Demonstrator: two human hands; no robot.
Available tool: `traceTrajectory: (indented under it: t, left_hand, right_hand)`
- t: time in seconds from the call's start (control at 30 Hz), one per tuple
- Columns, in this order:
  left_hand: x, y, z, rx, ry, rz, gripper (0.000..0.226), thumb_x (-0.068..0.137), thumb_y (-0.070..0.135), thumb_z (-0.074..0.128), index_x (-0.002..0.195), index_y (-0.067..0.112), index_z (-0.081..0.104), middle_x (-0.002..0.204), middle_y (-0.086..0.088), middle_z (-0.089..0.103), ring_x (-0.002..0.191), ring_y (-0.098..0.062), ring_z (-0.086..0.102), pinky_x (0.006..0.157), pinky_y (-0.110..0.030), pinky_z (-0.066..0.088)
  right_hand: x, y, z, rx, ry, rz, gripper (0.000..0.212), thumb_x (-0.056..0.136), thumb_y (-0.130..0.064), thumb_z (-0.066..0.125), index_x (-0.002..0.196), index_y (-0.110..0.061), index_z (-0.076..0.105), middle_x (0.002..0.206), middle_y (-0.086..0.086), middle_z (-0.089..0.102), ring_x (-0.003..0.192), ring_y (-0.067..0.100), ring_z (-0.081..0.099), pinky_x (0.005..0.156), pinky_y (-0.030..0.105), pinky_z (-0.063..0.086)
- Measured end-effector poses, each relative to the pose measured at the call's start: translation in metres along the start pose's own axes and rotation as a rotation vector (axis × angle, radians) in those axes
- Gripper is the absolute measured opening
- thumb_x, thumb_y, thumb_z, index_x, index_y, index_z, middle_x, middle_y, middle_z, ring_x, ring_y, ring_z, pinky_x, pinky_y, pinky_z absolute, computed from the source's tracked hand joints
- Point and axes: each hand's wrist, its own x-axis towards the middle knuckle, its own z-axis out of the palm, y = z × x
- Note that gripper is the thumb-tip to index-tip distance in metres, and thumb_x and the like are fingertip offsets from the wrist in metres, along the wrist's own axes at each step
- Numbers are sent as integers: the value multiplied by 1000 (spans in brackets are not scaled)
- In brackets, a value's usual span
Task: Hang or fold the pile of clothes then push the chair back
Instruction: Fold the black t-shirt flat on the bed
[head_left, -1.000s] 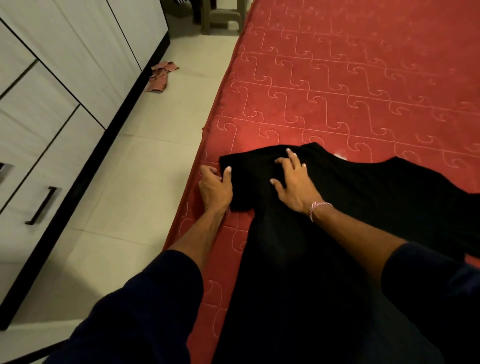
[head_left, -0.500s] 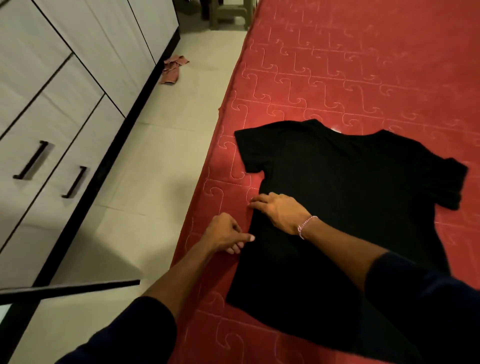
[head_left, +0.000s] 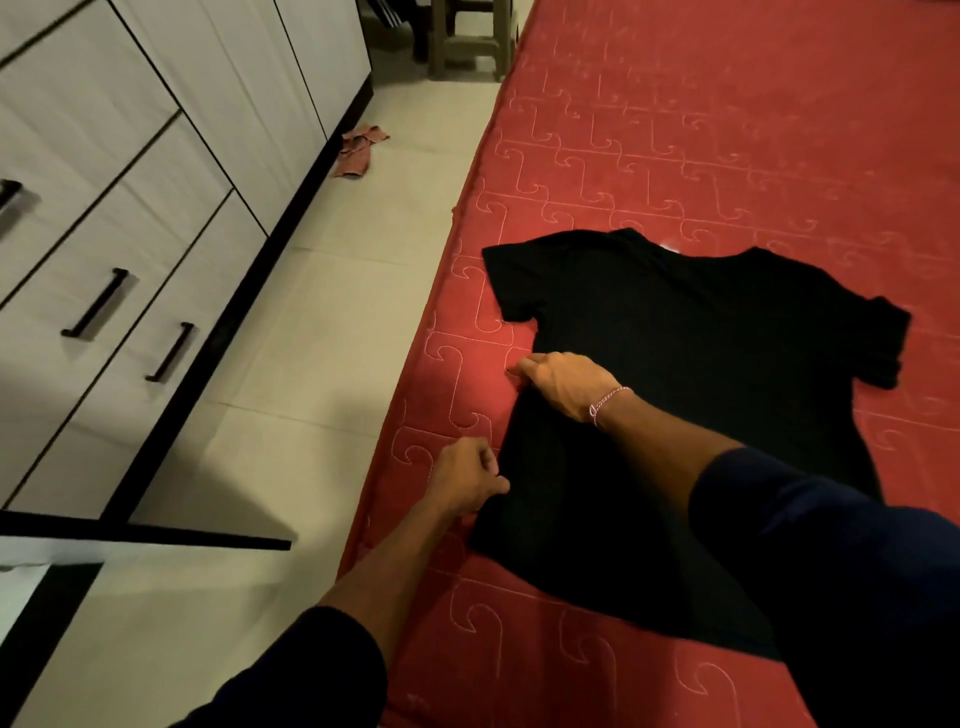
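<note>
Head view: a black T-shirt (head_left: 691, 395) is lying flat on the red mattress (head_left: 727, 130), both sleeves spread out. The right hand (head_left: 563, 382) is resting palm-down on the shirt's left side seam, fingers curling at the edge. The left hand (head_left: 465, 480) is pinching that same edge lower down, fingers closed. 1 pink cloth (head_left: 358, 153) is lying on the floor beside the wardrobe (head_left: 156, 156)

We see a matt black cloth t-shirt (head_left: 691, 374) lying on the red mattress (head_left: 727, 130) — quilted fabric with pale stitched swirls. Beside the mattress, smooth, faintly glossy floor tiles (head_left: 311, 322); beyond them, pale wood-grain drawers (head_left: 104, 218) — matt black handles.
</note>
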Motion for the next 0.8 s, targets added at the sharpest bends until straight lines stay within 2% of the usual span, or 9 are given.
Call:
traceTrajectory:
  t: [0.1, 0.17, 0.23, 0.37, 0.47, 0.57, 0.67, 0.73, 0.8]
  left_hand:
    - [1, -2, 6, -25, -14, -50, 20, 76, 8, 82, 85, 15, 66, 86, -3, 70, 70, -17, 69, 69, -39, 63]
    - [0, 0, 4, -4, -39, -55, 21, 77, 13, 85, 93, 11, 71, 90, -5, 72, 77, -19, 72, 64, -32, 62]
    - [-3, 9, 3, 41, -62, -27, 18, 76, 15, 86, 87, 7, 73, 86, -4, 73, 76, -19, 73, 60, -27, 59]
    - [-12, 41, 8, 265, -53, 68, 26, 70, 17, 89, 68, 7, 64, 72, -4, 70, 76, -19, 70, 70, -37, 60]
    - [-20, 77, 26, 408, -51, 108, 39, 69, 19, 88, 59, 17, 51, 65, 0, 59, 71, -23, 65, 61, -33, 50]
    - [-30, 110, 50, 502, -52, 108, 37, 75, 22, 85, 70, 15, 49, 84, -5, 62, 85, -28, 66, 67, -36, 50]
    - [-36, 129, 81, 530, -72, 110, 40, 73, 28, 87, 95, 12, 58, 108, -13, 63, 101, -34, 64, 81, -43, 52]
    - [-39, 136, 100, 537, -77, 131, 48, 75, 32, 86, 107, 9, 58, 114, -13, 62, 104, -34, 63, 81, -42, 50]
    - [-44, 138, 119, 536, -70, 148, 46, 80, 34, 82, 110, 9, 57, 116, -14, 61, 106, -34, 62, 82, -41, 49]
  right_hand:
    - [-11, 9, 0, 5, -5, 26, 47, 103, -10, 44, 149, -20, 40, 143, 9, 48, 113, 32, 63, 90, 44, 55]
    - [-18, 13, 1, -19, 2, 20, 42, 104, -11, 44, 145, -19, 48, 143, 8, 47, 113, 32, 63, 90, 45, 55]
    - [-29, 20, 2, -28, -4, 7, 38, 103, -13, 47, 139, -20, 55, 142, 6, 48, 111, 31, 64, 89, 44, 56]
    - [-53, 39, 3, -57, 50, 34, 40, 100, -10, 52, 139, -19, 54, 140, 3, 52, 109, 28, 65, 87, 43, 57]
    - [-72, 56, 2, -82, 51, 38, 40, 100, -11, 53, 139, -19, 55, 141, 3, 52, 109, 28, 66, 86, 43, 57]
    - [-87, 76, 2, -95, 29, 46, 39, 99, -13, 55, 137, -19, 56, 140, 3, 52, 110, 27, 65, 87, 43, 57]
    - [-102, 91, 8, -90, 4, 55, 37, 99, -14, 55, 136, -18, 58, 140, 3, 53, 114, 26, 63, 89, 43, 57]
    - [-113, 97, 11, -94, -5, 58, 36, 99, -15, 55, 135, -18, 60, 140, 3, 54, 116, 26, 63, 91, 42, 56]
    - [-123, 104, 16, -87, -17, 69, 35, 99, -15, 56, 134, -17, 61, 138, 3, 55, 116, 27, 62, 91, 42, 56]
